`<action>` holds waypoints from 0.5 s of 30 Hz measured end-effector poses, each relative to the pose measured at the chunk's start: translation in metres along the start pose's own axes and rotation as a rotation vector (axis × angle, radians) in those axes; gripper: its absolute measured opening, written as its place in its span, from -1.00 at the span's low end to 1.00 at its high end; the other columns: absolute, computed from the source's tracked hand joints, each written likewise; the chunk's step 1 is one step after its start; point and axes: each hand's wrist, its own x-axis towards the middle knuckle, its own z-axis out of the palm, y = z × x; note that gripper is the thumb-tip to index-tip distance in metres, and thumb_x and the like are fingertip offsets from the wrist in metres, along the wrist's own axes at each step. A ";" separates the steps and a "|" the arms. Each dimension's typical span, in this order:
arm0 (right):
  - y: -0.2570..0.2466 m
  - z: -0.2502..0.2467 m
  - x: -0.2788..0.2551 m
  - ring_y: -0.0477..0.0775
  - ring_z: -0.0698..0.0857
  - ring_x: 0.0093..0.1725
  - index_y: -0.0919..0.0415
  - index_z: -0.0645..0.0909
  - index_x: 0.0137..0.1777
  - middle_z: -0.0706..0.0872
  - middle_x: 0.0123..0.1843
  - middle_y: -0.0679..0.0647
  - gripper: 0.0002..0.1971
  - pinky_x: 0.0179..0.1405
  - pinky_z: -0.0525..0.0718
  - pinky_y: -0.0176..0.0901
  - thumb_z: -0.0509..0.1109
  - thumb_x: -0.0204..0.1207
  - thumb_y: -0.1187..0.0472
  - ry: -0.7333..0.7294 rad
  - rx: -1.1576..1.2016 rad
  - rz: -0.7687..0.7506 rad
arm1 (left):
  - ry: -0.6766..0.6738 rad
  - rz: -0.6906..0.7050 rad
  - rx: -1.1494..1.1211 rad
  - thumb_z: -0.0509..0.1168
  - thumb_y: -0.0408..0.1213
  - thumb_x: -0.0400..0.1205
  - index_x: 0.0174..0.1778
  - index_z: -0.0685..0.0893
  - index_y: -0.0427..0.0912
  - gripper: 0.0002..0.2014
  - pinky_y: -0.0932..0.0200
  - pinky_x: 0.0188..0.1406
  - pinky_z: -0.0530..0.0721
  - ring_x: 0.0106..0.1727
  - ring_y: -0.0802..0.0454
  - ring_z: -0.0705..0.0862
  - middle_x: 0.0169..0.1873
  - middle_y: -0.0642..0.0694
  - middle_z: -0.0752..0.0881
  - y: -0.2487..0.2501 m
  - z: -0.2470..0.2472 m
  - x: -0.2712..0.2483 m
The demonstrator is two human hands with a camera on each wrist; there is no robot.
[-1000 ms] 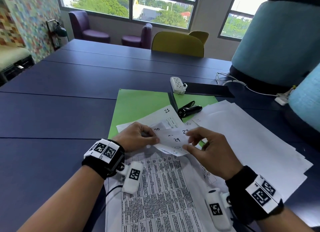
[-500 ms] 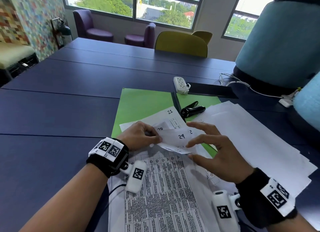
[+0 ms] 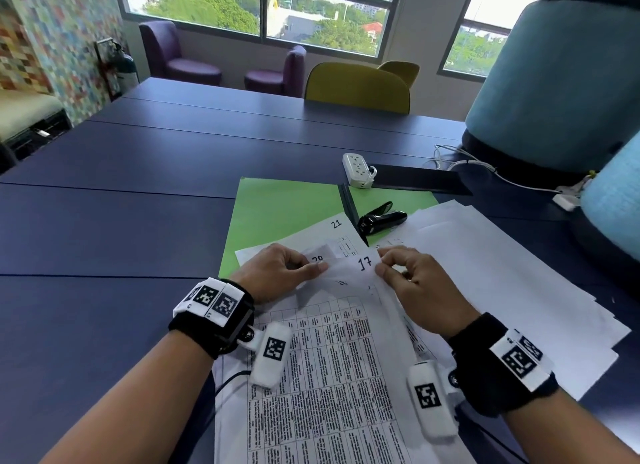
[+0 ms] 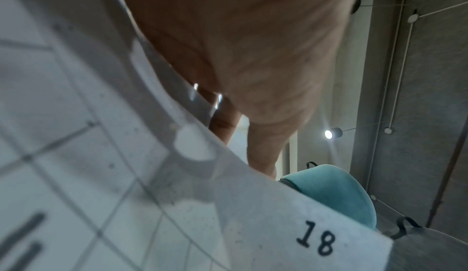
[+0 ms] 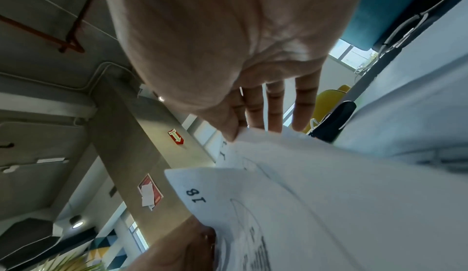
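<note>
Both pinch: left hand [image 3: 277,273] and right hand [image 3: 417,287] grip the far numbered corners of white printed paper sheets [image 3: 332,377], whose long axis runs away from the person.

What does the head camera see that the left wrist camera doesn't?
Only the head view shows the right hand pinching the page marked 17, the green folder and the black stapler. Only the left wrist view shows a page corner marked 18 and a ceiling lamp. Both show the left hand on the papers and a teal chair.
</note>
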 end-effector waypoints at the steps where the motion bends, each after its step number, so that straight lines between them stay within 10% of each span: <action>1: -0.001 -0.001 0.000 -0.20 0.58 0.30 0.12 0.67 -0.25 0.63 0.17 -0.30 -0.77 -0.06 0.49 -0.61 0.37 0.66 0.22 0.029 -0.007 -0.016 | 0.014 -0.002 0.018 0.31 0.40 0.43 -0.27 0.87 0.06 -0.51 0.20 -0.29 0.50 -0.43 0.17 0.54 -0.46 0.11 0.72 -0.001 0.000 0.001; 6: -0.002 -0.004 -0.008 -0.19 0.54 0.27 0.03 0.65 -0.26 0.59 0.12 -0.43 -0.77 -0.05 0.48 -0.58 0.37 0.65 0.23 0.106 -0.090 -0.101 | 0.039 -0.018 0.051 0.31 0.20 0.67 -0.22 0.85 -0.15 -0.52 0.17 -0.28 0.44 -0.40 0.07 0.47 -0.48 0.02 0.60 -0.007 0.001 0.006; 15: 0.009 -0.022 -0.018 -0.07 0.69 -0.07 0.02 0.61 -0.21 0.72 -0.01 -0.17 -0.79 -0.22 0.57 -0.22 0.33 0.68 0.19 0.317 -0.068 -0.025 | 0.063 -0.015 0.020 0.45 0.07 0.61 -0.23 0.85 0.14 -0.82 0.05 -0.15 0.69 -0.32 0.02 0.72 -0.34 0.10 0.83 -0.008 -0.005 -0.001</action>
